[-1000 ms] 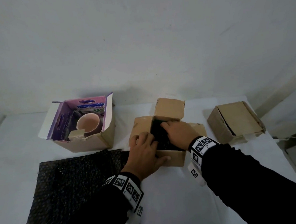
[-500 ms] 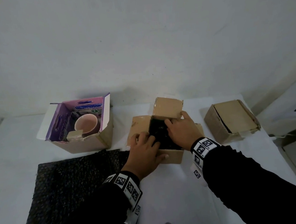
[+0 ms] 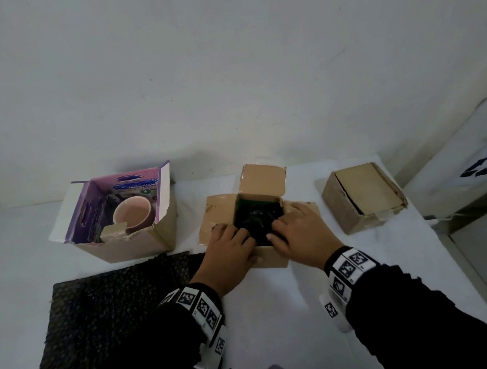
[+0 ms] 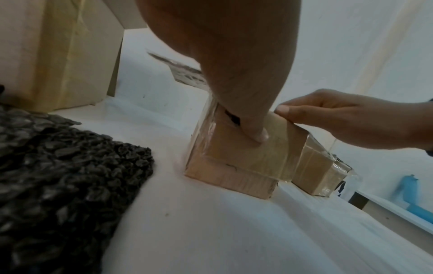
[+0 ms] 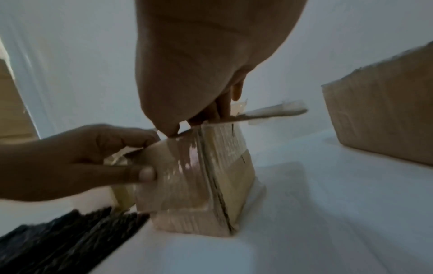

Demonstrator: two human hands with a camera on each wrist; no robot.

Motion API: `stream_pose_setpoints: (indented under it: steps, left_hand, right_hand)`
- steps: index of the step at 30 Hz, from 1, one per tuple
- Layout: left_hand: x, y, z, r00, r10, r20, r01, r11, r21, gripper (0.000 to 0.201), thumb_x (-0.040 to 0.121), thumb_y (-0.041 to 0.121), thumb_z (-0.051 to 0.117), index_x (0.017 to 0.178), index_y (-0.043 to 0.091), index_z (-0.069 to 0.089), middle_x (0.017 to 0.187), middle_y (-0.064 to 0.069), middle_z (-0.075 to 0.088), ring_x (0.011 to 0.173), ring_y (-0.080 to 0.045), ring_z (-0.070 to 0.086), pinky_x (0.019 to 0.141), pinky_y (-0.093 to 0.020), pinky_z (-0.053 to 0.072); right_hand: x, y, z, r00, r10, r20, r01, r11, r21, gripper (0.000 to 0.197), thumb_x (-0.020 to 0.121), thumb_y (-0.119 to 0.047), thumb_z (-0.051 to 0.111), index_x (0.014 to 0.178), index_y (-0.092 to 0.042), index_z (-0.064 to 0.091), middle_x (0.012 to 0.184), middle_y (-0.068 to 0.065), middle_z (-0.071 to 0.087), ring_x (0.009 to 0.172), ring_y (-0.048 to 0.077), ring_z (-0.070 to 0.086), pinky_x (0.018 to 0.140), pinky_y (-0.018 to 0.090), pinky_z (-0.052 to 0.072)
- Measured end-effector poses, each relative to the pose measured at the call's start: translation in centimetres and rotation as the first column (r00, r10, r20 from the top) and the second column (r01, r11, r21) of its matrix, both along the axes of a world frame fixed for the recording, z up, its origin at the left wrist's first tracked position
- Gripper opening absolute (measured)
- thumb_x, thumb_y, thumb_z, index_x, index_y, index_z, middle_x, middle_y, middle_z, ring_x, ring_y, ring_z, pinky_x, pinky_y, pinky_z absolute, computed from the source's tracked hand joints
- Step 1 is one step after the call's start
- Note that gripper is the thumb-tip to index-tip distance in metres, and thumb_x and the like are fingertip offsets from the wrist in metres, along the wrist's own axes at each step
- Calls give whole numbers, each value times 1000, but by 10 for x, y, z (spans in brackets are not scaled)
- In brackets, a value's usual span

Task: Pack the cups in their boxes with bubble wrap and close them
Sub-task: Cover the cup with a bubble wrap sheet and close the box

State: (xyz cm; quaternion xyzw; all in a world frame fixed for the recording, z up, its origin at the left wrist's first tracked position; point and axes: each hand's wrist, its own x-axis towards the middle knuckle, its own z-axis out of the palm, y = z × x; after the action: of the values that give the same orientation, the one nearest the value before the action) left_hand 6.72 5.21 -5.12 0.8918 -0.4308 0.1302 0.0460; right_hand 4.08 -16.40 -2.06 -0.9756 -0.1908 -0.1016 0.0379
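Left hand (image 3: pixel 229 250) and right hand (image 3: pixel 302 235) gripping open brown cardboard box (image 3: pixel 269 258) stuffed with black bubble wrap (image 3: pixel 257 220), purple-lined box (image 3: pixel 143 244) holding pink cup (image 3: pixel 133 215) left, closed cardboard box (image 3: pixel 363 197) right, black bubble-wrap sheet (image 3: pixel 102 321) in front

Nothing here can actually be read. The purple box (image 3: pixel 118 209) in the left middle of the head view carries a blue printed logo on its inner back wall, with a small green round mark beside it, but the letters are too blurred to make out. Both wristbands (image 3: pixel 200 306) in the lower middle of the frame bear black-and-white square code markers, patterns rather than words. At the right edge, a white surface (image 3: pixel 486 166) shows bold dark strokes, cut off by the frame and not legible.
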Motion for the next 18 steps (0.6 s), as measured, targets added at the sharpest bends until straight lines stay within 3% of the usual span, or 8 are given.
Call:
stream_pose_setpoints:
  steps: [3, 6, 9, 12, 14, 16, 18]
  left_hand:
    - [-2, -4, -2, 1000, 18, 12, -17, 999, -28, 23, 84, 39, 49, 87, 20, 62, 86, 2, 61, 81, -26, 55, 92, -43, 36]
    - [-6, -4, -1, 999, 38, -23, -38, 999, -9, 22, 85, 38, 49, 89, 21, 62, 86, 3, 64, 83, -26, 57, 98, -47, 35]
    - [-8, 1, 6, 994, 47, -97, -50, 998, -33, 32, 84, 49, 48, 97, 24, 63, 98, 6, 67, 92, -22, 61, 103, -48, 33]
    - [-4, 14, 12, 976, 141, -167, -170, 970, -175, 40, 88, 56, 49, 112, 27, 61, 131, 2, 55, 123, -24, 50, 105, -44, 27]
    - [-3, 24, 14, 918, 336, -212, -383, 890, -247, 47, 87, 58, 56, 123, 28, 54, 145, -4, 40, 134, -30, 36, 104, -47, 31]
    - [3, 33, 16, 778, 467, -420, -605, 738, -300, 64, 85, 57, 59, 137, 24, 42, 147, -8, 37, 131, -32, 38, 99, -49, 38]
    - [10, 38, 16, 651, 327, -685, -717, 561, -413, 73, 86, 55, 59, 143, 18, 32, 138, -11, 46, 123, -30, 49, 96, -42, 43]
  right_hand:
    - [-16, -6, -11, 998, -12, -55, 11, 1000, -25, 49, 99, -50, 32, 93, -18, 68, 99, 1, 73, 120, 19, 57, 116, 47, 19]
    - [-16, -5, -7, 988, -23, -151, 18, 999, -35, 57, 97, -54, 23, 99, -18, 68, 109, 1, 72, 131, 19, 48, 118, 48, 9]
    - [-15, -4, -2, 985, -76, -156, 91, 992, 91, 51, 92, -55, 29, 103, -22, 66, 113, -2, 68, 130, 19, 46, 112, 44, 22]
    - [-22, -10, -7, 971, -240, -12, 233, 924, 303, 31, 89, -40, 50, 108, -18, 61, 120, 2, 59, 118, 25, 48, 98, 41, 39]
    - [-28, -14, -13, 893, -447, -46, 420, 795, 437, 41, 87, -34, 60, 122, -14, 54, 133, 9, 49, 123, 29, 43, 100, 43, 41]
    - [-31, -19, -14, 774, -570, -277, 618, 584, 526, 60, 85, -37, 65, 135, -12, 42, 133, 12, 47, 121, 31, 47, 94, 40, 42]
    - [-32, -22, -9, 697, -522, -491, 699, 343, 628, 70, 83, -36, 70, 139, -13, 35, 113, 6, 54, 104, 26, 58, 82, 34, 45]
